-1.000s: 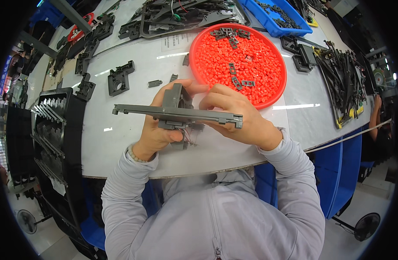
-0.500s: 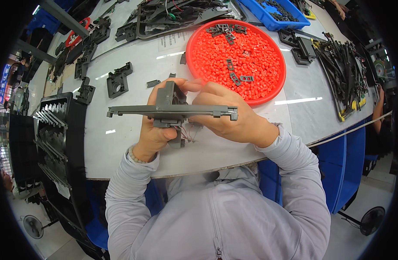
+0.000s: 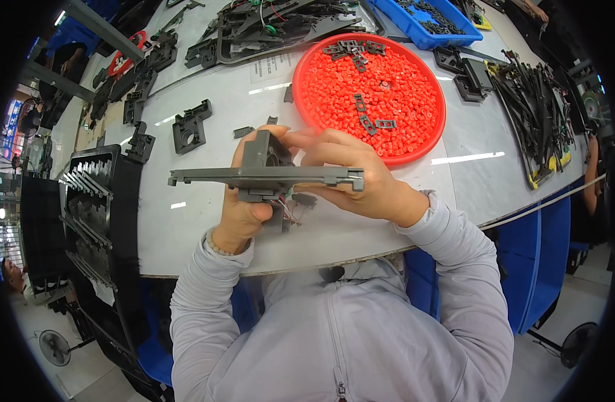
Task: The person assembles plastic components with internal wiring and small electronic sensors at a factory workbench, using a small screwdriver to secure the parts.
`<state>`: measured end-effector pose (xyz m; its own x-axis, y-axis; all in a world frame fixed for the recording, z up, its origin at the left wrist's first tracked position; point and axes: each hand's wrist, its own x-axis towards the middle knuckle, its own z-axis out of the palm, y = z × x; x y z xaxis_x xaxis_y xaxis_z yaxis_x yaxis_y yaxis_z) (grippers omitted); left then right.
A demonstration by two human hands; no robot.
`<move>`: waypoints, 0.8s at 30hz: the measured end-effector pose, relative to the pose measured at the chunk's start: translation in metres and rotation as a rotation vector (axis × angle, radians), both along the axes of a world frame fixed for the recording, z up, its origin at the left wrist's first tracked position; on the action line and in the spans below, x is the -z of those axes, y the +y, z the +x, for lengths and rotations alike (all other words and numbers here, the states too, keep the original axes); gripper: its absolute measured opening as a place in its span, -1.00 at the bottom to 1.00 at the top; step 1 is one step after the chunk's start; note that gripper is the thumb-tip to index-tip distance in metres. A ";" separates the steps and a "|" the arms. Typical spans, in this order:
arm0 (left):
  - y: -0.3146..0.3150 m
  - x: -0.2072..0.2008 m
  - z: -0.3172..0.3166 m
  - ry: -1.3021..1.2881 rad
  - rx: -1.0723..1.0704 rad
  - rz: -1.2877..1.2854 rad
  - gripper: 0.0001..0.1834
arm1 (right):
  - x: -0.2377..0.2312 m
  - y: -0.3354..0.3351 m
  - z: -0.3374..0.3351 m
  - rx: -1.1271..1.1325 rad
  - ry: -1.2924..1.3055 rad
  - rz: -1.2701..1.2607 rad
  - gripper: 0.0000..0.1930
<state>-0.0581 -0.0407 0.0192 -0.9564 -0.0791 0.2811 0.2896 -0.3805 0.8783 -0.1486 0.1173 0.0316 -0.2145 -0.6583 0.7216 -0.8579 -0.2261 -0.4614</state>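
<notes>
A dark grey plastic assembly [image 3: 264, 175], a long flat bar with a square block standing up from its middle, is held above the table. My left hand [image 3: 246, 216] grips it at the block, thumb on the near side and fingers behind. Bent over the bar's right half, my right hand [image 3: 364, 175] has its fingers curled and pressed together beside the block; the bar hides part of them, and what they pinch cannot be made out. Thin red and pale wires [image 3: 288, 211] hang below the bar.
Beyond my right hand stands a round red tray [image 3: 443, 107] of small red caps with several dark clips. Loose black parts [image 3: 191, 127] lie left. A black rack [image 3: 123, 221] borders the left edge; a blue bin [image 3: 448, 41] and a tray of black strips [image 3: 532, 114] stand right.
My right hand's fingers have shifted slightly left, closer against the block. The bar has tilted a little in my left hand, and the whole view has shifted slightly.
</notes>
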 end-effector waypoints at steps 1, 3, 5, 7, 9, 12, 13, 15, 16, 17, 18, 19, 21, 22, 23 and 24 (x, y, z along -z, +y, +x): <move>0.000 0.001 0.000 0.027 -0.032 -0.043 0.10 | 0.001 0.000 -0.001 -0.014 -0.045 0.019 -0.77; 0.000 -0.001 0.000 0.041 -0.001 -0.061 0.11 | 0.006 -0.002 -0.002 -0.003 -0.031 0.018 -0.76; 0.001 -0.002 0.001 0.058 0.027 -0.080 0.12 | 0.006 -0.003 -0.002 0.004 -0.015 0.017 -0.75; 0.003 -0.002 0.004 -0.050 -0.123 -0.163 0.10 | 0.003 -0.004 0.000 -0.001 -0.111 0.020 -0.76; 0.001 -0.006 0.004 -0.070 -0.093 -0.138 0.11 | -0.001 -0.003 -0.001 0.004 -0.057 0.008 -0.78; 0.003 -0.010 0.002 -0.072 -0.058 -0.091 0.10 | -0.004 0.000 0.001 0.049 -0.097 0.023 -0.81; 0.004 -0.010 0.001 -0.047 -0.038 -0.033 0.10 | -0.004 0.001 0.002 0.090 -0.192 0.048 -0.82; 0.005 -0.013 0.002 -0.021 -0.025 0.023 0.09 | -0.004 0.000 0.002 0.073 -0.144 0.028 -0.82; 0.006 -0.014 0.002 -0.024 -0.051 0.041 0.09 | -0.004 0.000 0.001 0.062 -0.098 0.008 -0.82; 0.007 -0.015 0.003 -0.029 -0.073 0.061 0.09 | -0.004 -0.001 0.002 0.062 -0.097 0.010 -0.82; 0.005 -0.015 0.004 -0.029 -0.072 0.063 0.09 | -0.003 -0.003 0.003 0.065 -0.075 0.003 -0.82; 0.003 -0.017 0.005 -0.082 -0.057 0.051 0.09 | -0.003 -0.003 0.003 0.068 -0.052 -0.005 -0.81; -0.003 -0.015 0.004 -0.105 -0.046 -0.002 0.11 | 0.001 -0.004 0.002 0.068 -0.074 -0.002 -0.80; -0.003 -0.016 0.004 -0.102 -0.048 -0.002 0.11 | 0.001 -0.005 0.002 0.068 -0.098 0.000 -0.79; -0.003 -0.015 0.004 -0.096 -0.055 -0.008 0.10 | 0.000 -0.005 0.001 0.062 -0.097 0.000 -0.79; -0.003 -0.015 0.004 -0.090 -0.064 -0.015 0.09 | -0.002 -0.004 0.001 0.053 -0.159 0.018 -0.77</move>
